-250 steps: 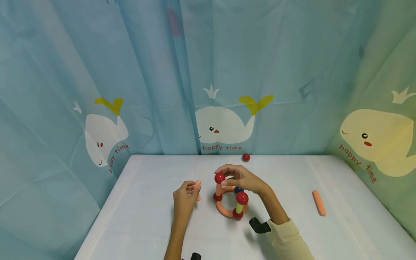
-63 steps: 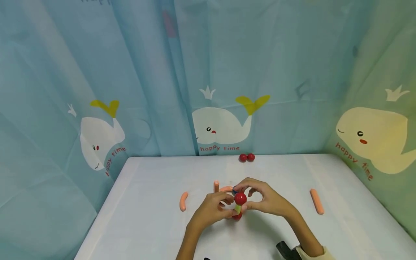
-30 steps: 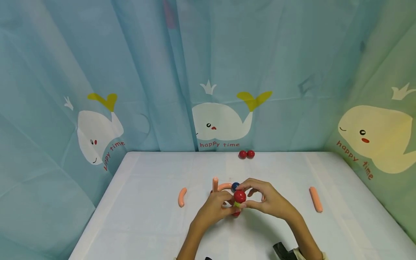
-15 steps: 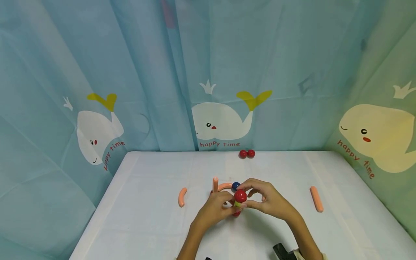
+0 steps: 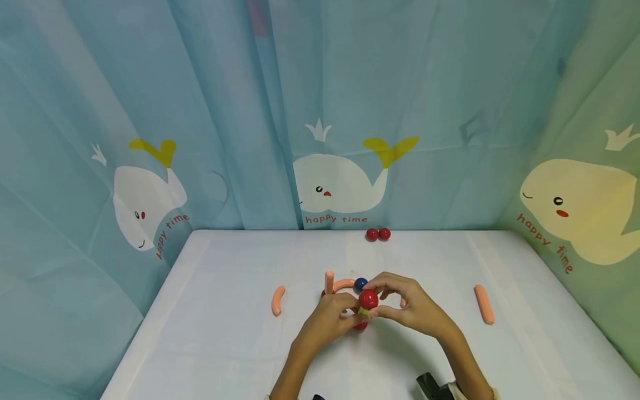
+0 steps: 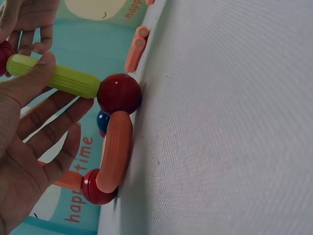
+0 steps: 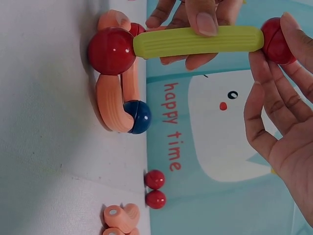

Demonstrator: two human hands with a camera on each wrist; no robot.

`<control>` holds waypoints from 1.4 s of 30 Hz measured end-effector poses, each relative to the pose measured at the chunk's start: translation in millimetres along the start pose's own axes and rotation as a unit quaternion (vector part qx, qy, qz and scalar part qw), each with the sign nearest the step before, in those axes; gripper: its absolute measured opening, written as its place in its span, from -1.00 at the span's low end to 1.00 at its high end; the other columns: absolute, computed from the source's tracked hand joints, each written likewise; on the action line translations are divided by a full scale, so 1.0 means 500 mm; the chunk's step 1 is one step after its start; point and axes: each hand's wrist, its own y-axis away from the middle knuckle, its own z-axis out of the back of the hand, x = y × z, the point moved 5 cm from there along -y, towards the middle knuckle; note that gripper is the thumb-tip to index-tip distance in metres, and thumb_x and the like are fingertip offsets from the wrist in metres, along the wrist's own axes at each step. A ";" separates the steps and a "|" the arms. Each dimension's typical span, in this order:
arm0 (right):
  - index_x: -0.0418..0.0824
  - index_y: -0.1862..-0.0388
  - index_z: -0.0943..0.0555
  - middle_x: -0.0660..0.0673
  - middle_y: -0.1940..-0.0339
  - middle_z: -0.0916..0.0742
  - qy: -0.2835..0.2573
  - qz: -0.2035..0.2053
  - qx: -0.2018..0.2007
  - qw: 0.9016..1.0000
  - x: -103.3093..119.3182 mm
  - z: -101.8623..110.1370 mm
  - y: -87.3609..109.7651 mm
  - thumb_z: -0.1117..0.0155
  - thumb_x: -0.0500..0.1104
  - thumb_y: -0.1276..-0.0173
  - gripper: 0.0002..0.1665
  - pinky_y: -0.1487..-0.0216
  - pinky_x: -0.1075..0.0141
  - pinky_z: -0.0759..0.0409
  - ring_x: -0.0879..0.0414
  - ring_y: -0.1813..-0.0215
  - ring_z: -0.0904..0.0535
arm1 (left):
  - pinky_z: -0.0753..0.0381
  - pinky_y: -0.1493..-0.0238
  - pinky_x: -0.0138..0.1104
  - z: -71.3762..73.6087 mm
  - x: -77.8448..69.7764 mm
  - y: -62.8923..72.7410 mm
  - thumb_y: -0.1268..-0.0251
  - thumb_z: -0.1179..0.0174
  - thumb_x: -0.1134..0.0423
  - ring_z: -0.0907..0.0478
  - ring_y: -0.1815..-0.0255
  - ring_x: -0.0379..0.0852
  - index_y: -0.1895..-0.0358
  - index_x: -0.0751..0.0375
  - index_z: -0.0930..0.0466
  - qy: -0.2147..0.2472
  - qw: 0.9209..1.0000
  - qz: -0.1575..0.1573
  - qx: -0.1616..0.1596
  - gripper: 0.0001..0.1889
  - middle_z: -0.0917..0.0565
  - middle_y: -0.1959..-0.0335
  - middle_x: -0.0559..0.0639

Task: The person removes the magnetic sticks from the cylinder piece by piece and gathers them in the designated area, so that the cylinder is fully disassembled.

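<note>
Green rod (image 7: 239, 40) stands roughly upright on the lower red ball (image 7: 111, 50), left hand (image 5: 327, 321) pinching it mid-length, right hand (image 5: 417, 308) gripping the top red ball (image 5: 368, 299) between thumb and fingers; looks light, stiff, gloss likely slippery, so ribbed rod is the surer hold.

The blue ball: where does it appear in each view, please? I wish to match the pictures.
Head: blue ball right of centre, in the lower half, near the right hand.
Left wrist: left of centre, about mid-height, partly hidden.
Right wrist: slightly left of centre, about mid-height.
Shared landmark: the green stick; only a short part shows in head.
</note>
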 end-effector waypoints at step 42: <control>-0.29 -0.17 -0.53 -0.30 -0.09 -0.65 -0.051 -0.231 -0.172 0.956 -0.135 0.067 -0.006 -0.36 -0.08 -0.33 -0.49 0.10 0.52 -0.60 0.35 0.09 -0.62 | -0.56 0.23 -0.61 -0.003 -0.006 0.004 -0.25 -0.32 0.11 -0.61 0.25 -0.41 0.25 0.07 -0.71 0.017 1.000 0.011 0.004 -0.86 -0.72 0.32 -0.16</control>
